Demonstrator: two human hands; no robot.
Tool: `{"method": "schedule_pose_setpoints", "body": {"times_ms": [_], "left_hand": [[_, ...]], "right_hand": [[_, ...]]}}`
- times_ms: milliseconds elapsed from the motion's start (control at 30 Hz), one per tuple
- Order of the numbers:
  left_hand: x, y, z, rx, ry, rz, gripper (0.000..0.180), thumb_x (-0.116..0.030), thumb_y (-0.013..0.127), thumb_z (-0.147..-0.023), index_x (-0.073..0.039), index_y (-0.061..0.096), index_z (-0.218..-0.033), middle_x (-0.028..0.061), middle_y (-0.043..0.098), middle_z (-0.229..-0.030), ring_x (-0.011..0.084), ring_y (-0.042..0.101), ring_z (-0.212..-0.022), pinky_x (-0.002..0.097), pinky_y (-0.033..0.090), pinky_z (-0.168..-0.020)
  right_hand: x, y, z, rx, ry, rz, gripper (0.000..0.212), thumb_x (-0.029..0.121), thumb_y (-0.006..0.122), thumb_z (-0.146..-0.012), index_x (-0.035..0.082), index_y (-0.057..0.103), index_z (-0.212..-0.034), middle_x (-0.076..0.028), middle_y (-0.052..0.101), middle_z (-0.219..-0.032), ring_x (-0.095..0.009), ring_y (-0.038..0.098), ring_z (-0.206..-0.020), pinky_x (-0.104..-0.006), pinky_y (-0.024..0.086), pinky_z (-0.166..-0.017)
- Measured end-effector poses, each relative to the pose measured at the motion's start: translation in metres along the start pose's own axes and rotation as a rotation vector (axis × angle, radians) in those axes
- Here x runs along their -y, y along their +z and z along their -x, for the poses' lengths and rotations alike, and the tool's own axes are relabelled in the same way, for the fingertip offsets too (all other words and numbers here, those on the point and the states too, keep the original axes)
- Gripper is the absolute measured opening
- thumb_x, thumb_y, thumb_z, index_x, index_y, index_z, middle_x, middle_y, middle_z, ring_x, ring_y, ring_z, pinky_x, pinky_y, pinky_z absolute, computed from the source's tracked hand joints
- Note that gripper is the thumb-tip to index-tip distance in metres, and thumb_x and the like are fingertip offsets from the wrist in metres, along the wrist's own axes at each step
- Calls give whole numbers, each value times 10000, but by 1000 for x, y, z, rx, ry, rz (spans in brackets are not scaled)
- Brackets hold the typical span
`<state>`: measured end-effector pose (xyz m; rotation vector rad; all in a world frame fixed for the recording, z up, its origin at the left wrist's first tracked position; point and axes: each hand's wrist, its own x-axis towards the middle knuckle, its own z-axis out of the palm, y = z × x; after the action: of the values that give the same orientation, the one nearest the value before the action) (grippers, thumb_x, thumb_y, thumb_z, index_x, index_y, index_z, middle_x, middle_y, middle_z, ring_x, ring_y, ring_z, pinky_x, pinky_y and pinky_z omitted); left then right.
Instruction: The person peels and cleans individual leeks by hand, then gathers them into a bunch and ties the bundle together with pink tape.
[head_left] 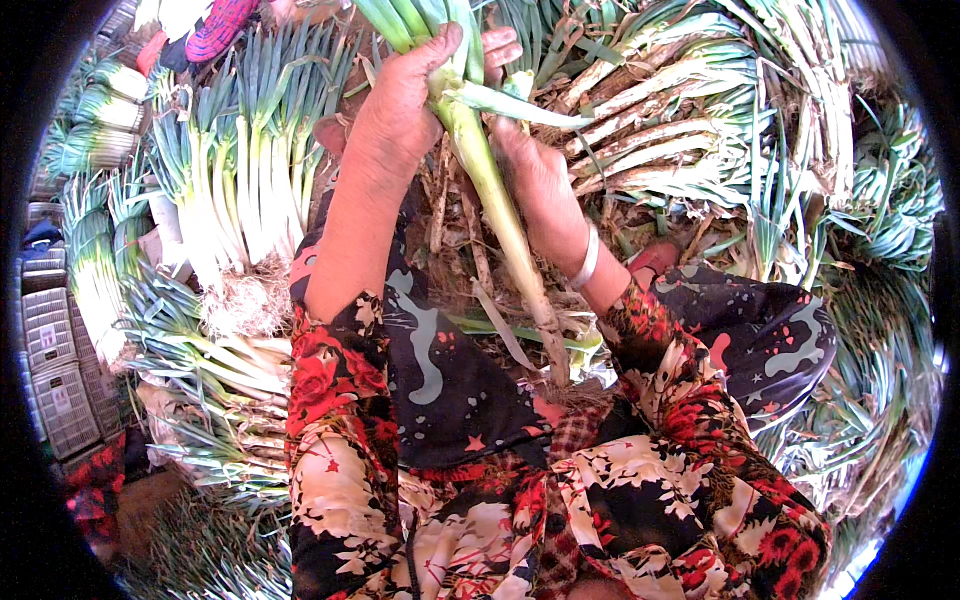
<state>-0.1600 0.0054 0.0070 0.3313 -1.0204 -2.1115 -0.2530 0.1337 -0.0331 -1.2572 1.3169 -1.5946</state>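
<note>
A thick green onion (490,190) slants across the middle, its green leaves at the top and its roots down by my lap. My left hand (405,95) is closed around it where the leaves fan out, thumb in front and fingertips showing behind. Just right of the stem, my right hand (535,165) has its fingers curled and slightly blurred. A short piece of pale green leaf (518,88) sticks up from that hand. One loose leaf (525,107) juts out to the right, across the top of the right hand. The right fingertips are partly hidden.
Trimmed green onions (245,170) stand bunched at the left, with more bundles (230,370) lying below them. Untrimmed green onions (660,120) are heaped at the upper right. Plastic crates (60,370) line the left edge. Dry leaf scraps (470,240) litter the ground between my legs.
</note>
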Motion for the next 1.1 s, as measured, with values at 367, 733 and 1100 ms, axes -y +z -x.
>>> {"method": "schedule_pose_setpoints", "body": {"times_ms": [367, 733, 1100], "left_hand": [[13, -14, -5, -80, -72, -141, 405, -224, 448, -882, 98, 496, -1124, 179, 580, -1054, 244, 558, -990, 333, 407, -921], [14, -14, 7, -154, -34, -241, 349, -51, 562, -766, 46, 519, -1099, 144, 592, -1059, 221, 580, -942, 325, 446, -859], [-8, -21, 18, -401, 12, -465, 334, -28, 609, -654, -15, 536, -980, 62, 570, -844, 203, 576, -763, 318, 480, -692]], "right_hand": [[12, 16, -33, -109, 444, -934, 222, 117, 620, -801, -33, 569, -957, -77, 604, -869, -150, 574, -731, -264, 474, -669], [1, 10, -18, -155, 396, -725, 149, 94, 596, -772, -37, 600, -842, -40, 608, -744, -96, 552, -626, -226, 454, -591], [-39, -33, 66, 217, 553, 389, 330, 276, 613, -681, -25, 612, -816, -213, 573, -687, -241, 563, -569, -349, 466, -598]]}}
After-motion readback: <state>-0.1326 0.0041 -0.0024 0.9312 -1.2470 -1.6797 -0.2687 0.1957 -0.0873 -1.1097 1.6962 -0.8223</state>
